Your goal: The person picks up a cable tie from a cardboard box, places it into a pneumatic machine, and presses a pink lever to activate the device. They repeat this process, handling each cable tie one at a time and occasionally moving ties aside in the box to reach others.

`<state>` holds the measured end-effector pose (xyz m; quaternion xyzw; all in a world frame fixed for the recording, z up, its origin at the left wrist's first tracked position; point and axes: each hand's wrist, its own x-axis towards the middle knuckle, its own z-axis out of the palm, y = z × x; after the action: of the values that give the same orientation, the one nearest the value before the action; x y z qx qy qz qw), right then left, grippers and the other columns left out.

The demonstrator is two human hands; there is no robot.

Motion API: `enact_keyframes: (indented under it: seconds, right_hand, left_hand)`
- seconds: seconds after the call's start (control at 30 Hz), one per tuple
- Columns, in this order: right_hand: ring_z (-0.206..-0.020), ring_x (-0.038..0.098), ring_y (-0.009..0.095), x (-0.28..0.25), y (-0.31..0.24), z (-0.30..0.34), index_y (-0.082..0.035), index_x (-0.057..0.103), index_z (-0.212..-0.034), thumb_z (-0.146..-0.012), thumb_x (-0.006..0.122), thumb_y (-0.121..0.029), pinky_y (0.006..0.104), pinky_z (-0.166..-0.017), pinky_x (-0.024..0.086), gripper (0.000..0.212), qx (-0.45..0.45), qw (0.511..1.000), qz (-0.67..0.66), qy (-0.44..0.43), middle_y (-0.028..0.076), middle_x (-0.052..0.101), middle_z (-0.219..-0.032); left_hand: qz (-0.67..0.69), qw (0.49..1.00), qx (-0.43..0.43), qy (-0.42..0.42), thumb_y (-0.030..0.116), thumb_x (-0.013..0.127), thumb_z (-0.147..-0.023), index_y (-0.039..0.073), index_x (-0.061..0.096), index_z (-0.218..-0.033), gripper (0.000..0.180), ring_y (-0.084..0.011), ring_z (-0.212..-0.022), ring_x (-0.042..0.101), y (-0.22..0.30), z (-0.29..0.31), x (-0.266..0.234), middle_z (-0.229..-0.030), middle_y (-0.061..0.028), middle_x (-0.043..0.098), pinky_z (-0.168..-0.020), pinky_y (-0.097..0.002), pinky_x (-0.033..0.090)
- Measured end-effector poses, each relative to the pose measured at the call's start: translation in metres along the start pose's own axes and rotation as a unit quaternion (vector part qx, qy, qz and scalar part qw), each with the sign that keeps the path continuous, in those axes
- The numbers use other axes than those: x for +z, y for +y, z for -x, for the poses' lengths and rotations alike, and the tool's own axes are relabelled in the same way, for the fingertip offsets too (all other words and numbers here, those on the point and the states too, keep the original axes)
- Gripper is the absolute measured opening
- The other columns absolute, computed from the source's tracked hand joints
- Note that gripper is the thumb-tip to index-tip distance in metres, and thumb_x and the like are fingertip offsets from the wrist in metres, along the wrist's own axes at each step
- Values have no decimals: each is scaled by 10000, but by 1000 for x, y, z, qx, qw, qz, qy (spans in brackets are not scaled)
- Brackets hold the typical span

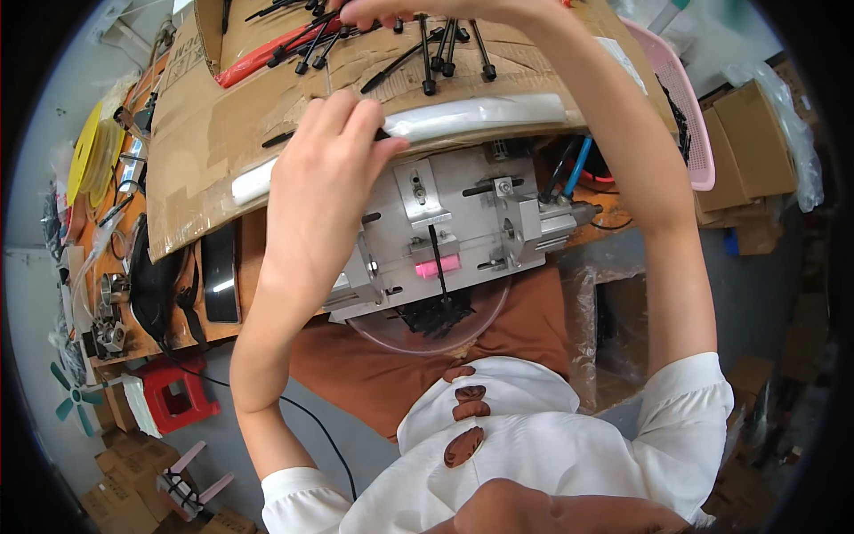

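My left hand (pixel 327 147) is closed, fingers curled together, above the front edge of the cardboard (pixel 200 169). A thin black rod (pixel 277 139) sticks out beside it, and its fingers appear wrapped round that rod. At the top edge, my right hand (pixel 391 11) reaches over several black rods with knobbed ends (pixel 449 53); the frame cuts it off, so its grip is hidden. Below my left hand sits a metal fixture (pixel 476 209) with a long black rod (pixel 438 258) standing out of it, by a pink piece (pixel 438 266).
A white padded strip (pixel 480 116) runs along the cardboard's edge. Under the fixture, a clear bowl (pixel 494 316) holds black pieces. On the right stands a pink basket (pixel 698 151); a phone (pixel 221 271) lies on the left of the wooden bench. A red stool (pixel 178 392) stands below.
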<state>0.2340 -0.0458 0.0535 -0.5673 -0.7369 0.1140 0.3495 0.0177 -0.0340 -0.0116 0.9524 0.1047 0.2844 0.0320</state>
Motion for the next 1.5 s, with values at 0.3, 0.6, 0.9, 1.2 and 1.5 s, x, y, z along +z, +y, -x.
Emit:
enact_keyframes:
  seconds: [0.3, 0.6, 0.9, 1.2, 1.5]
  right_hand:
    - [-716, 638, 122, -26, -25, 108, 20, 605, -1099, -925, 604, -123, 195, -605, 505, 225, -13, 935, -304, 183, 120, 681, -869]
    - [-703, 653, 213, -2, -57, 170, 50, 552, -1102, -917, 606, -169, 252, -540, 521, 292, 33, 897, -300, 324, 193, 660, -864]
    - [-859, 648, 196, 72, -90, 229, 63, 587, -1017, -781, 684, 87, 256, -676, 530, 256, 100, 924, -227, 291, 162, 673, -946]
    - [-805, 643, 205, 93, -91, 249, 32, 617, -994, -737, 714, 95, 259, -630, 516, 282, 108, 949, -129, 266, 155, 681, -931]
    - [-647, 578, 237, 142, -99, 247, 93, 504, -1258, -681, 728, 84, 341, -548, 470, 620, 93, 976, -1, 195, 140, 614, -830]
  left_hand:
    - [143, 982, -120, 22, -107, 691, -676, 1, 529, -1276, 631, -269, -869, 531, 82, 116, 3, -968, -125, 567, -760, -361, 454]
    - [71, 988, -125, -64, -16, 631, -786, -107, 391, -1354, 623, -234, -801, 497, 114, 130, 60, -895, -112, 499, -714, -330, 462]
    - [50, 988, -129, -74, -12, 616, -798, -112, 383, -1356, 613, -229, -815, 505, 112, 130, 56, -905, -108, 496, -704, -321, 475]
    - [31, 986, -134, -98, -6, 610, -804, -117, 371, -1358, 613, -225, -810, 500, 114, 128, 57, -906, -107, 486, -709, -316, 473]
    - [54, 989, -124, -66, 124, 707, -758, -11, 460, -1341, 648, -255, -822, 495, 88, 98, 21, -906, -113, 488, -706, -340, 468]
